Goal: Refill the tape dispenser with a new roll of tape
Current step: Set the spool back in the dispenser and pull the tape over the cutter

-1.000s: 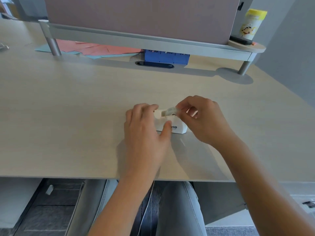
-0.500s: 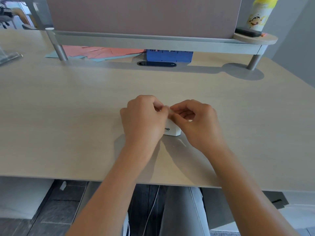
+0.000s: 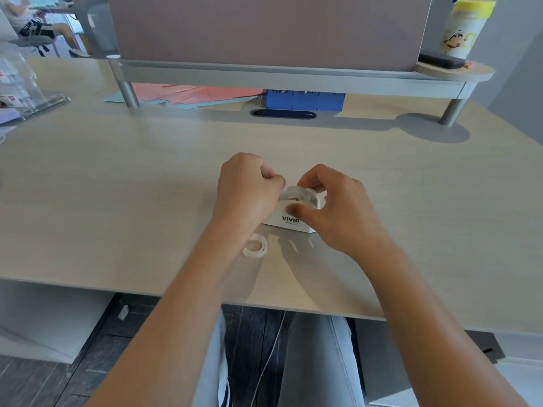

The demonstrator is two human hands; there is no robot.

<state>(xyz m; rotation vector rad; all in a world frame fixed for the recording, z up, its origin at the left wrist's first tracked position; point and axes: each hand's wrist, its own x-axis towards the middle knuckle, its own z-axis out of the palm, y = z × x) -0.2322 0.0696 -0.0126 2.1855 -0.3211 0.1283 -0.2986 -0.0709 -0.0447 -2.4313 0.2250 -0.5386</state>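
A small white tape dispenser [image 3: 289,223] marked VIVID stands on the pale wooden desk [image 3: 117,186] in front of me. A pale roll of tape [image 3: 296,195] sits in its top. My left hand [image 3: 246,192] is closed at the dispenser's left end, fingertips pinched at the roll. My right hand [image 3: 332,207] wraps the right side, thumb pressed on the front face and fingers curled over the roll. A small clear ring, like a bare tape core [image 3: 255,245], lies flat on the desk just under my left wrist.
A grey monitor riser [image 3: 293,80] spans the back, with pink and blue papers [image 3: 194,94] and a blue box [image 3: 304,99] under it. A yellow-lidded canister [image 3: 462,27] stands at its right end. Clear plastic holder [image 3: 26,89] at far left. A person sits far off at top left.
Both hands have shifted slightly apart, so the roll and the dispenser's label show between them. The clear ring on the desk has come into view by my left wrist.
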